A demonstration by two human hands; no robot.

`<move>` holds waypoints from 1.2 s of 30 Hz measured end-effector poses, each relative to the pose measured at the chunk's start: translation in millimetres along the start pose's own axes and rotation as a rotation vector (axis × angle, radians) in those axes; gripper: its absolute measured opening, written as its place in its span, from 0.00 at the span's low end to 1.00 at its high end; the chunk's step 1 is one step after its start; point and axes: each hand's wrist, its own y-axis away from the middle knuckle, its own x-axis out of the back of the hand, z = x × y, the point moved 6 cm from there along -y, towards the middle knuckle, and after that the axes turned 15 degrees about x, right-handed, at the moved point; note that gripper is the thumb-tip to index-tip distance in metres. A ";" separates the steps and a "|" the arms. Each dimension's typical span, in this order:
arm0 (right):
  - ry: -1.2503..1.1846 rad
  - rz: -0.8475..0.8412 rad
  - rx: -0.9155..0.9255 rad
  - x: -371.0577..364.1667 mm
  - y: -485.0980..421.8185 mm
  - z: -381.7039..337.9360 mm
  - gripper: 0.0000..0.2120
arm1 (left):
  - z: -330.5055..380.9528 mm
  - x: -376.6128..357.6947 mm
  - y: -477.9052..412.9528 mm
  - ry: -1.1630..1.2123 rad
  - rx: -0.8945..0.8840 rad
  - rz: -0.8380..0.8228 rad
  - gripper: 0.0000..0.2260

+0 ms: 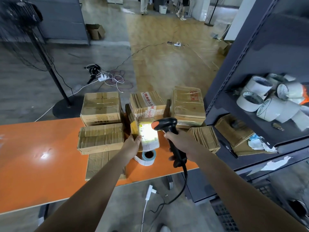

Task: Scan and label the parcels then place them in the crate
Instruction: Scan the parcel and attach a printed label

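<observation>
Over the orange surface [41, 139], the left hand [133, 142] holds a small parcel [148, 136] by its edge while the right hand [180, 143] grips the barcode scanner [167, 124] pointed at it; the bright glare may spoil the scan, or the parcel may slip.

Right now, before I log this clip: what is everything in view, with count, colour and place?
Small taped cardboard parcel with white label: one, brown, held above the table.
Taped cardboard parcels: six, brown, on the table around it.
Label roll: one, white and blue, on the table.
Handheld barcode scanner: one, black, aimed at the label.
Table: one, orange top, centre.
Metal shelf rack: one, dark grey, right.
Tape rolls: several, white, on the rack.
Pedestal fan: one, black, floor left.
Left hand: one, grips the small parcel.
Right hand: one, grips the scanner.
</observation>
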 end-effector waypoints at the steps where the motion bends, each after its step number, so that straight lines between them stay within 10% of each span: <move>1: -0.003 -0.006 -0.004 1.0 0.6 0.3 0.08 | -0.1 -0.2 0.3 -0.006 -0.001 0.001 0.22; 36: 0.455 -0.126 -0.003 0.5 -118.6 153.3 0.05 | -51.3 -20.6 0.7 0.231 0.250 0.025 0.20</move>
